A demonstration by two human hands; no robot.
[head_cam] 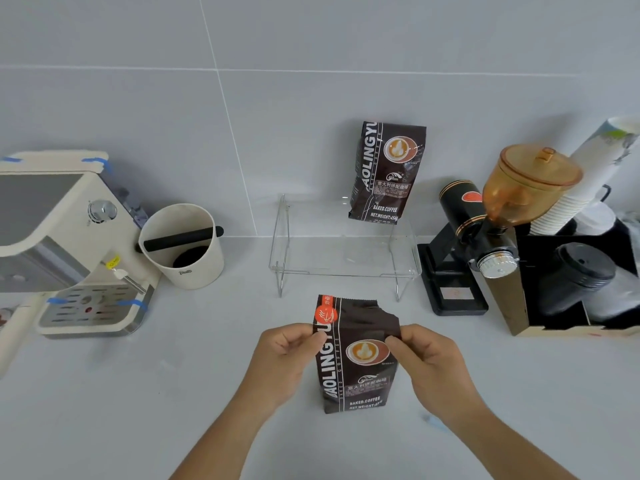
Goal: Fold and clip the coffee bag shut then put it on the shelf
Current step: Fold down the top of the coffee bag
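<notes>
Containers: the cream knock box (pixel 183 247), a round tapered tub with a black bar across its mouth, holds a dark round mass at the bottom, probably spent grounds, though the view is too dim to confirm. The black organiser (pixel 568 289) at the right holds a stack of dark cup lids (pixel 578 282) and a tilted stack of white paper cups (pixel 585 181). The grinder (pixel 485 233) has a black body and an amber translucent hopper with a lid; its contents cannot be read.

Materials: the shelf (pixel 346 251) is clear acrylic on thin metal legs, standing against the grey tiled wall. A second coffee bag (pixel 386 173), glossy dark foil with a latte emblem, stands upright on its rear right portion. The espresso machine (pixel 69 244) at the left is cream with a brushed metal drip tray and strips of blue tape. The counter (pixel 138 393) is smooth and pale.

Task item: the coffee bag (pixel 356 355) stands upright on the counter, in front of the shelf and apart from it. Its top is open, with a serrated edge, creased and bent at the right corner.

Hands: the left hand (pixel 287 355) pinches the bag's upper left edge between thumb and fingers. The right hand (pixel 426 358) pinches the upper right edge at the same height. The bag sits between both hands
</notes>
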